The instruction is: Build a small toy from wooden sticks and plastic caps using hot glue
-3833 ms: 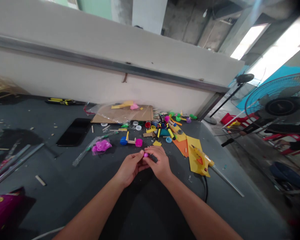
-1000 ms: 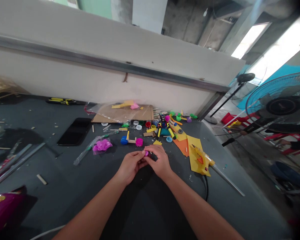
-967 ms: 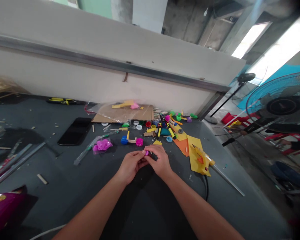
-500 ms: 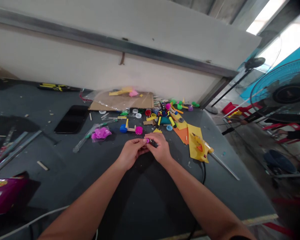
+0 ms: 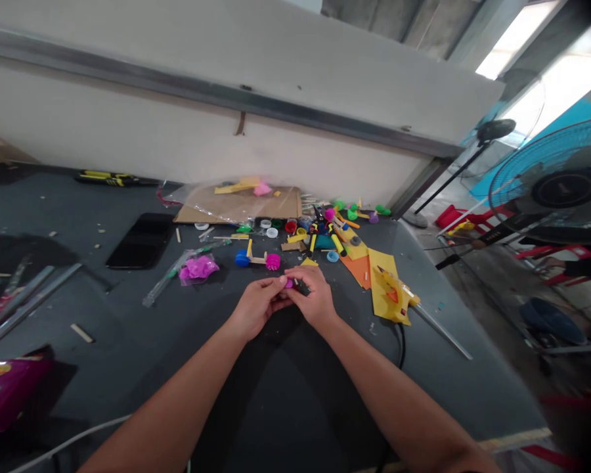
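Over the dark table, my left hand (image 5: 259, 307) and my right hand (image 5: 315, 294) meet with fingertips pinched together. Between them they hold a small purple piece (image 5: 289, 284), mostly covered by the fingers, so its exact kind does not show. A pale bit of stick shows beside it near the right fingers. Just beyond the hands lies a small stick assembly (image 5: 259, 257) with a blue round end and a pink round end. To the left, a crumpled purple lump (image 5: 198, 267) rests on clear plastic wrap.
A yellow glue gun (image 5: 398, 295) lies on yellow sheets at right, its black cord trailing. Pliers (image 5: 328, 236), bottle caps (image 5: 272, 232) and cardboard (image 5: 261, 205) sit at the back. A phone (image 5: 141, 241), wood bits and a magenta object (image 5: 14, 391) are left. A fan (image 5: 566, 187) stands right.
The whole view has shifted slightly, with the table appearing a little lower. Both hands keep their pinch on the purple piece, almost unmoved.
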### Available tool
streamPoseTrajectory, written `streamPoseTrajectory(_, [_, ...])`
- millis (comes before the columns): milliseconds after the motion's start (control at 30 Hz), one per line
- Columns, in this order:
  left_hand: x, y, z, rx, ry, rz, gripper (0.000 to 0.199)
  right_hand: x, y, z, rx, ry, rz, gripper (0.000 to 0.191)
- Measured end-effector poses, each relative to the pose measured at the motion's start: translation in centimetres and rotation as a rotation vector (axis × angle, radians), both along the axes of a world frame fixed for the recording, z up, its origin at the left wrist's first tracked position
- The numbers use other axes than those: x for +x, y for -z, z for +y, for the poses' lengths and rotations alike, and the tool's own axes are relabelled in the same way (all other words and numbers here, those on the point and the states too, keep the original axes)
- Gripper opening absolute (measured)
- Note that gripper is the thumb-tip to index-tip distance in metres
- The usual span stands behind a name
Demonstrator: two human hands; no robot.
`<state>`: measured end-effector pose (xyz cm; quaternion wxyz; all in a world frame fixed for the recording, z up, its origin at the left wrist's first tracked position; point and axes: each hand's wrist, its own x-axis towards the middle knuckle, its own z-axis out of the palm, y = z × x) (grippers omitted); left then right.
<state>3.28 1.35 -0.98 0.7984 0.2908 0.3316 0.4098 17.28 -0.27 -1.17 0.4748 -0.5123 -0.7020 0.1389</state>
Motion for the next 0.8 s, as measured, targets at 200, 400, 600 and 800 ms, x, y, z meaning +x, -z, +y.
streamPoseTrajectory(200, [-0.04, 0.24, 0.07, -0.016, 0.003, 0.018, 0.018, -0.04, -0.22, -0.10, 0.008, -0.039, -0.025, 0.022])
streamPoseTrajectory(400, [-0.12, 0.07, 0.04, -0.019, 0.012, -0.005, 0.020, 0.01, -0.11, -0.03, -0.007, 0.015, -0.018, 0.017])
streamPoseTrajectory(600, [-0.19, 0.03, -0.08, -0.013, 0.009, 0.018, 0.015, 0.12, -0.25, -0.18, -0.019, -0.017, -0.044, 0.021])
streamPoseTrajectory(800, [-0.23, -0.33, -0.06, -0.053, 0.039, 0.001, 0.018, 0.08, -0.13, -0.06, -0.017, 0.001, -0.018, 0.019])
